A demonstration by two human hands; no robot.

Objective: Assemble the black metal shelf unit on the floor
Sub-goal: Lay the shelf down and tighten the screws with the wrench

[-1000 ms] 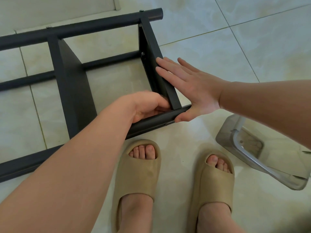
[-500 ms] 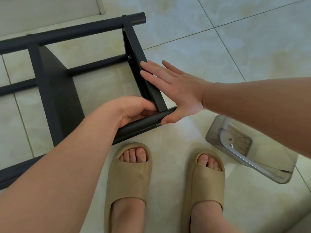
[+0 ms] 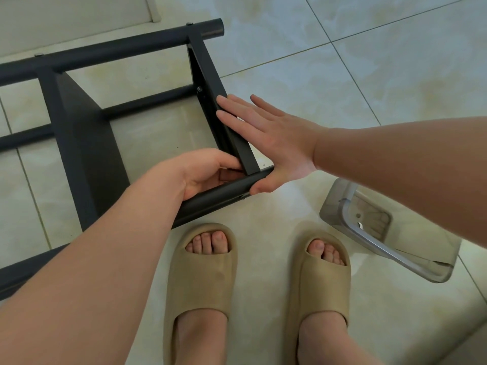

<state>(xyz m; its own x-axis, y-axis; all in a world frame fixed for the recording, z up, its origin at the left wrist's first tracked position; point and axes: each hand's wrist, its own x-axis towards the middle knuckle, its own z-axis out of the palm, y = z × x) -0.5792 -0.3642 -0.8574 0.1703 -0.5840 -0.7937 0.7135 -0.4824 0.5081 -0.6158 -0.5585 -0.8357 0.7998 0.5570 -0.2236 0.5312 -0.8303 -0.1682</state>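
The black metal shelf unit (image 3: 87, 143) lies on its side on the tiled floor, with round posts and flat shelf panels. My left hand (image 3: 203, 172) has its fingers curled in at the corner where the end shelf panel (image 3: 224, 111) meets the near round post (image 3: 210, 200); what its fingertips pinch there is hidden. My right hand (image 3: 266, 143) lies flat with straight fingers against the outer face of that end panel, thumb touching the tip of the near post.
My feet in tan slides (image 3: 203, 283) stand just below the near post. A clear plastic tray-like object with a metal bar (image 3: 382, 230) lies on the floor at right. A white baseboard (image 3: 79, 11) runs along the top left.
My view has shifted slightly, so the shelf sits a bit further left in the frame. Both hands keep the same hold on the shelf corner.
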